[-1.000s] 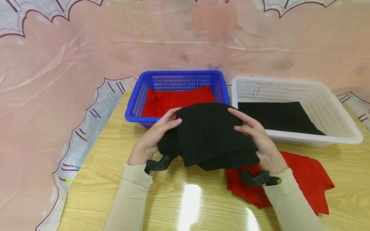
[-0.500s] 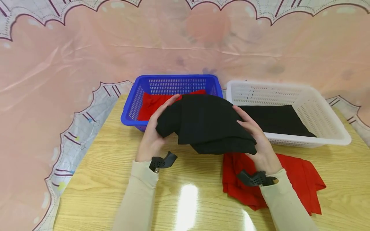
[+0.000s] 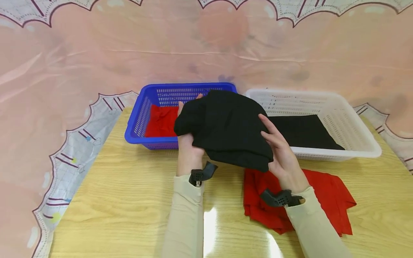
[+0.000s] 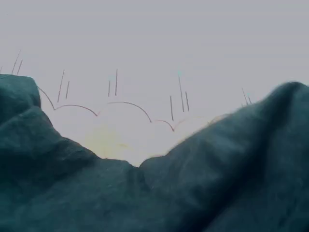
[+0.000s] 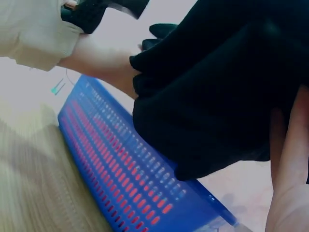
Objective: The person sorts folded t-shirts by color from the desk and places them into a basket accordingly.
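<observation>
A folded black cloth (image 3: 233,125) is held up between both hands above the table, in front of the two baskets. My left hand (image 3: 191,147) holds its left part from below; the cloth drapes over the palm and hides most of the fingers, with a few fingertips showing past its edges. On the right side, my right hand (image 3: 280,152) grips the cloth, two fingers lying along its edge. The left wrist view is largely filled by dark cloth folds (image 4: 217,183). In the right wrist view the cloth hangs in loose folds.
Behind the left hand stands a blue basket (image 3: 151,140) with red cloth (image 3: 162,120) inside. To its right, a white basket (image 3: 358,154) contains a flat black cloth (image 3: 301,132). A crumpled red cloth (image 3: 326,195) lies on the wooden table (image 3: 129,208) under the right forearm.
My left hand has slid under the black cloth and moved right, its thumb no longer on top. The cloth has risen slightly and covers more of the blue basket. The right hand keeps its hold.
</observation>
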The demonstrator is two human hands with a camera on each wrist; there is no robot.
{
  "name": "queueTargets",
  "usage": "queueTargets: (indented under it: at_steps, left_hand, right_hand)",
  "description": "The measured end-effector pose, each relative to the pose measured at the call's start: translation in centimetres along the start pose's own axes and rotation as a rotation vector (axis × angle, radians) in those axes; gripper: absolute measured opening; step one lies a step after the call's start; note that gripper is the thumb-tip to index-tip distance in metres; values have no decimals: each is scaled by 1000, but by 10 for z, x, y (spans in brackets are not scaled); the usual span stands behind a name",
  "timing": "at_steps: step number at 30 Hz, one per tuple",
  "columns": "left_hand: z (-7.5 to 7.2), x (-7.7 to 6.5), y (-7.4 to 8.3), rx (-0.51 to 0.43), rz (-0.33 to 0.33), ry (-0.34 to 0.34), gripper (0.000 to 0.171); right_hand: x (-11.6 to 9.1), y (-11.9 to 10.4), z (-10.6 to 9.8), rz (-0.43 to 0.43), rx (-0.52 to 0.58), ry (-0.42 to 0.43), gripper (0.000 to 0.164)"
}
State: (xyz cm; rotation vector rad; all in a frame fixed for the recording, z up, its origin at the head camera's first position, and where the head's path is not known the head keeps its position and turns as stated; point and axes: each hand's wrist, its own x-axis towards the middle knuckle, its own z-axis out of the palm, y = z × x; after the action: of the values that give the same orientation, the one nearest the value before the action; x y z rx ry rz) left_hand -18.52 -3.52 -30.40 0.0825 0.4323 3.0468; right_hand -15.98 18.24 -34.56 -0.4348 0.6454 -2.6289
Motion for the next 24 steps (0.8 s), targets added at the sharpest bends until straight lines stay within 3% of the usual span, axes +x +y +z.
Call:
queueTargets:
  at_steps: [4,7,9,16,20,24]
  left_hand:
    - [-14,7,-7,171,-65,-159,53]
    - [-16,8,-9,314,-82,-216,58]
    - [-17,8,-10,380,-84,-213,61]
    - [-19,5,-10,418,-117,-146,73]
    - [-22,6,-9,514,-150,-157,75]
    - [-24,8,-9,557,-241,-173,76]
  right_hand:
    - [0,-5,-1,-28,30,-54,46]
    - [3,-10,-1,-41,59,-97,45]
    - [6,-12,-2,-51,81,-129,45]
    - [11,-18,-11,-46,103,-195,48]
    - [8,-22,-13,-52,112,-178,47]
    - [5,-27,-15,-66,118,-117,47]
